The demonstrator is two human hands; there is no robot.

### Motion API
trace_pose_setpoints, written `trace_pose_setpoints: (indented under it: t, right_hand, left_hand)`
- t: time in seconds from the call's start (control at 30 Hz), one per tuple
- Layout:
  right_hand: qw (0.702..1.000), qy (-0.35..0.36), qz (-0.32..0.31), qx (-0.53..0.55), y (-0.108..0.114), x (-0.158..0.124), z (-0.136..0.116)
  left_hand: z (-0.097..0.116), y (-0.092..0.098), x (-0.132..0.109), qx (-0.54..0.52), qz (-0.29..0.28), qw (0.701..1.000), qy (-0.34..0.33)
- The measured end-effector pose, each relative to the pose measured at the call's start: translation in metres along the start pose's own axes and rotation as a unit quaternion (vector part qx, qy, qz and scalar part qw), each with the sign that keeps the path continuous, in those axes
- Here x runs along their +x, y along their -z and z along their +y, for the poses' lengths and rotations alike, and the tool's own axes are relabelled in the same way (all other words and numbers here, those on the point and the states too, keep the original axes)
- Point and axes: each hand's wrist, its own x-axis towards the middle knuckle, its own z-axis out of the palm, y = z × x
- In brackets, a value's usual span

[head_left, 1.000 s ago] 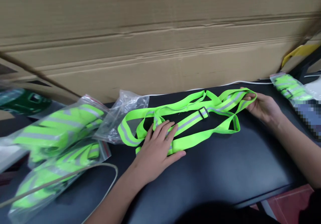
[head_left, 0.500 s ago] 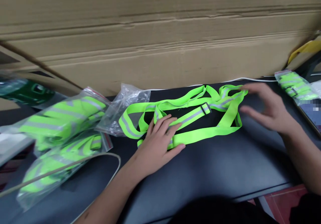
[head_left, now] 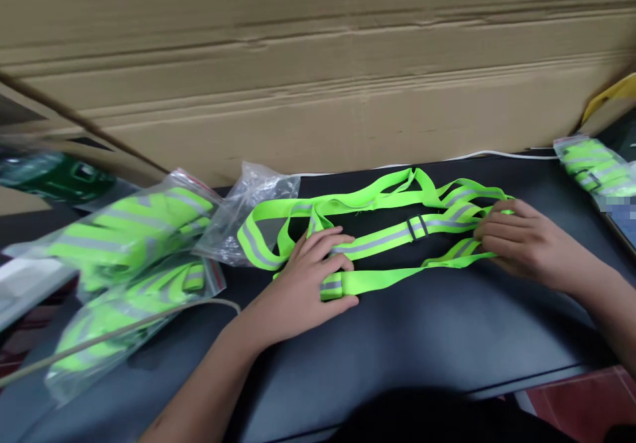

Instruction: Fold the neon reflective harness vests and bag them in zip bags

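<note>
Before cardboard box [head_left: 318, 125], on black tabletop [head_left: 422, 344]: green strap [head_left: 382, 238], long axis left-to-right along box; lying under spread left hand [head_left: 303, 287], right end grasped by right hand [head_left: 529, 244], open half a second ago

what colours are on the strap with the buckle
The strap is bright green, striped grey; best seen in the head view.

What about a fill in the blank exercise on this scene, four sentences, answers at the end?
1. The left hand and right hand are both on straps coloured bright ____.
2. The buckle on the straps is ____ in colour.
3. The tall panel behind the straps is made of ____.
4. Two strap-filled bags lie nearer the ____ hand.
Answers: green; black; cardboard; left.
</note>
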Motion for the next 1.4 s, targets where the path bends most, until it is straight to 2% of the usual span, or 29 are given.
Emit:
trace_pose_setpoints:
  t: [0.1, 0.27, 0.4, 0.5, 0.63, 0.83, 0.93, 1.1, 1.27, 1.4]
  right_hand:
    - [1.000, 0.026, 0.003, 0.005, -0.012, -0.017, 0.004]
    - [0.994, 0.068, 0.058, -0.058, -0.026, -0.035, 0.017]
    - [0.986, 0.102, 0.038, -0.124, -0.027, -0.038, 0.023]
    - [0.990, 0.087, 0.003, -0.112, -0.027, -0.042, 0.027]
    - [0.995, 0.056, -0.022, -0.077, -0.025, -0.047, 0.031]
    - [0.996, -0.019, -0.085, 0.004, -0.012, -0.047, 0.022]
    - [0.997, -0.050, -0.061, 0.002, -0.013, -0.046, 0.013]
    - [0.996, -0.066, -0.007, -0.061, -0.021, -0.040, -0.001]
    - [0.993, -0.080, 0.010, -0.085, -0.024, -0.039, -0.005]
    - [0.990, -0.087, 0.019, -0.107, -0.027, -0.039, -0.006]
  left_hand:
    - [-0.001, 0.003, -0.001, -0.017, 0.000, 1.000, -0.011]
    - [0.006, 0.001, 0.000, 0.013, 0.062, 0.997, -0.034]
    - [0.012, -0.004, 0.001, 0.053, 0.102, 0.992, -0.050]
    - [0.013, -0.004, 0.001, 0.073, 0.113, 0.990, -0.051]
    - [0.009, 0.001, -0.002, 0.071, 0.096, 0.992, -0.045]
    - [0.003, 0.005, -0.004, 0.040, 0.077, 0.995, -0.046]
    - [0.007, 0.005, -0.003, 0.062, 0.107, 0.991, -0.054]
    - [0.016, 0.009, -0.003, 0.182, 0.191, 0.964, -0.042]
    - [0.014, 0.007, -0.005, 0.206, 0.149, 0.965, -0.070]
    - [0.014, 0.002, -0.006, 0.215, 0.152, 0.963, -0.064]
